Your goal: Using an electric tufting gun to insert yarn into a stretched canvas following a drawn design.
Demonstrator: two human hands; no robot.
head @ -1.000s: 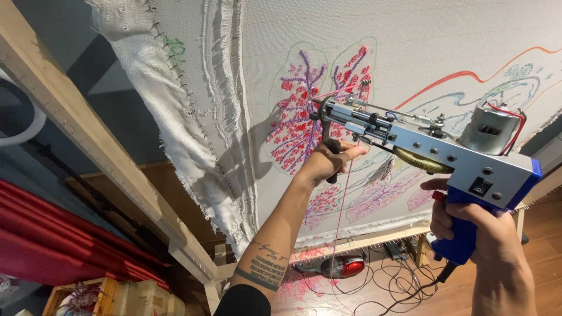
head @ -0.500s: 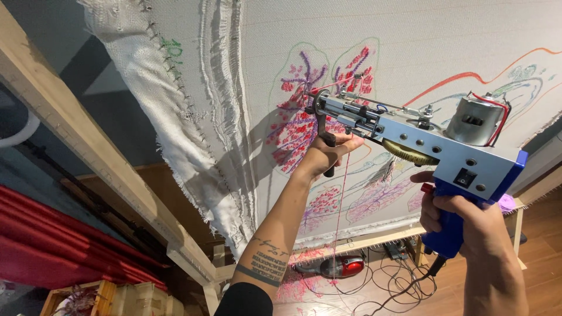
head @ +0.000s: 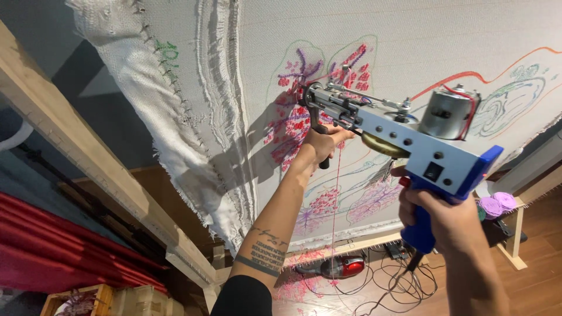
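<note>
One tufting gun (head: pixel 404 131), rigid and probably hefty, nose against the stretched cloth (head: pixel 410 41): right hand (head: pixel 442 213) closed round its blue rear grip, left hand (head: pixel 322 143) clasping its front handle.

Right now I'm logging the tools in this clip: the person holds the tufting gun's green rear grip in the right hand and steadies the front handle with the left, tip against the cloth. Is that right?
Not quite: the head view shows the rear grip is blue, not green. The right hand wraps that blue grip of the tufting gun, the left hand holds the front handle, and the tip meets the stretched cloth.
</note>
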